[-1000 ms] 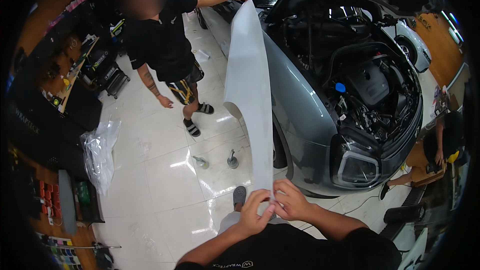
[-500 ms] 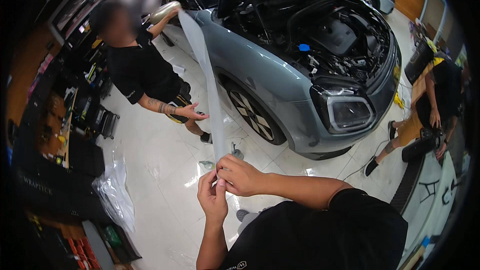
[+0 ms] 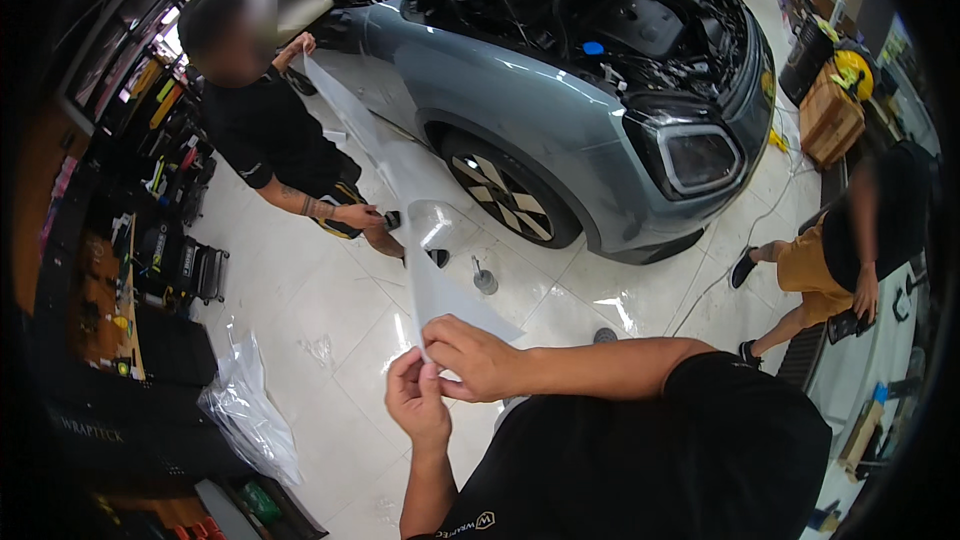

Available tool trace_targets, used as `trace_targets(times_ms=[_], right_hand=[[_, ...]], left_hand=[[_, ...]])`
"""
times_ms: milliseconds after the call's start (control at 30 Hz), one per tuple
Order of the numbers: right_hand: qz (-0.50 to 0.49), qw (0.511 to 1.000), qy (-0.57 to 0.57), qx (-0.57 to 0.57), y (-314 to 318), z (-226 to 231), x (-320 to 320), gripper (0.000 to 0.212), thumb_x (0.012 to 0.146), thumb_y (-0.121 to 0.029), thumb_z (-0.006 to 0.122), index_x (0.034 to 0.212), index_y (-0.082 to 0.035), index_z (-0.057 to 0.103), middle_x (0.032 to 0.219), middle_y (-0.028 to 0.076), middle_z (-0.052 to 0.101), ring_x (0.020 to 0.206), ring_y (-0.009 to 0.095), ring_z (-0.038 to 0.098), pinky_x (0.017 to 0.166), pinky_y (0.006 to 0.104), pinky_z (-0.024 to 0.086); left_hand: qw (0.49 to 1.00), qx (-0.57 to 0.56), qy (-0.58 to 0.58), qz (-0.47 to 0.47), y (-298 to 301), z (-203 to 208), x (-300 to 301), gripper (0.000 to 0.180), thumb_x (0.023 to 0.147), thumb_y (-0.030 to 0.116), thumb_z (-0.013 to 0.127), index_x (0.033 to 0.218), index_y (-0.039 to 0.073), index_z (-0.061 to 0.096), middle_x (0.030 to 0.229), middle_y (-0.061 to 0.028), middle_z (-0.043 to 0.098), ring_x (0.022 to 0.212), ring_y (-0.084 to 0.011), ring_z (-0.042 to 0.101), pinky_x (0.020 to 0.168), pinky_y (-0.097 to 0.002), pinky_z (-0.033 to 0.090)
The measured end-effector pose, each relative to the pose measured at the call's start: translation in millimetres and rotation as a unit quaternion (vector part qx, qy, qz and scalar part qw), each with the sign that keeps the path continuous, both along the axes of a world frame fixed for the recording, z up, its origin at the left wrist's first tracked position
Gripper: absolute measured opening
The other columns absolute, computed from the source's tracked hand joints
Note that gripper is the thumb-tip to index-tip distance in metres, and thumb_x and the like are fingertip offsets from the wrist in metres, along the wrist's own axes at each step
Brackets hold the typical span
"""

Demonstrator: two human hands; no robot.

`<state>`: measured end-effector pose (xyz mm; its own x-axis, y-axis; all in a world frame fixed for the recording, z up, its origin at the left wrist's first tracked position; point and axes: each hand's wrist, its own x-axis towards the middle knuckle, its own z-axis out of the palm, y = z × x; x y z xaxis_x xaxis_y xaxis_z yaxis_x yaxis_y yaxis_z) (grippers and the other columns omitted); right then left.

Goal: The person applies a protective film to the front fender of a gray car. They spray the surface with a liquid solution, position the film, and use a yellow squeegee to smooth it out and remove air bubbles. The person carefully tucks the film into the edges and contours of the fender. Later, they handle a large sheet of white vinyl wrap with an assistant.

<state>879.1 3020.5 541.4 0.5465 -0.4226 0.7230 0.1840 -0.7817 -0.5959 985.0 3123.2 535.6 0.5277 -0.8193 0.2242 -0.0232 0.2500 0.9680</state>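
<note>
A long translucent sheet of film point(image 3: 450, 308) stretches from my hands to a co-worker at the far left. My right hand point(image 3: 470, 355) pinches its near edge, fingers closed. Just beside and below, my left hand point(image 3: 418, 402) is closed too, thumb against fingertips at the same edge. The exact grip between the fingertips is partly hidden. The far end of the film is in the co-worker's raised hand point(image 3: 299, 46). The other hand of that person point(image 3: 358, 217) is lower, by the film's edge, with a small dark object point(image 3: 391, 221) in it.
A grey-blue car point(image 3: 490, 80) with raised hood stands beyond the film, its front wheel point(image 3: 510, 195) nearby. On the tiled floor are a small grey container point(image 3: 485, 280) and crumpled clear plastic point(image 3: 250, 405). Another person point(image 3: 880, 230) stands at right near a cable point(image 3: 720, 262).
The film has widened from a narrow strip into a spread sheet. The co-worker's lower hand has turned and moved slightly left. The view has shifted; the person at right has moved nearer.
</note>
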Motion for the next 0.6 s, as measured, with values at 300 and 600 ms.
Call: trace_targets(times_ms=[300,600], right_hand=[[0.102,0.988,-0.116,-0.03,-1,29,8,0.023,0.073,0.001,0.068,0.095,0.001,0.061,0.091,0.013,0.058,0.082,0.031,0.06,0.071,0.037,0.051],[0.244,0.959,-0.145,-0.007,5,26,-50,0.018,0.077,-0.005,0.065,0.094,0.001,0.062,0.084,0.011,0.057,0.078,0.028,0.058,0.064,0.0362,0.05]], left_hand=[[0.949,0.003,-0.257,0.182,22,45,-13,0.026,0.095,0.015,0.06,0.109,-0.007,0.061,0.107,-0.0134,0.06,0.091,-0.019,0.06,0.079,-0.0304,0.049],[0.893,0.08,-0.334,0.292,53,66,-99,0.027,0.09,0.018,0.057,0.096,-0.007,0.065,0.098,-0.0179,0.059,0.087,-0.0244,0.057,0.077,-0.0321,0.046]])
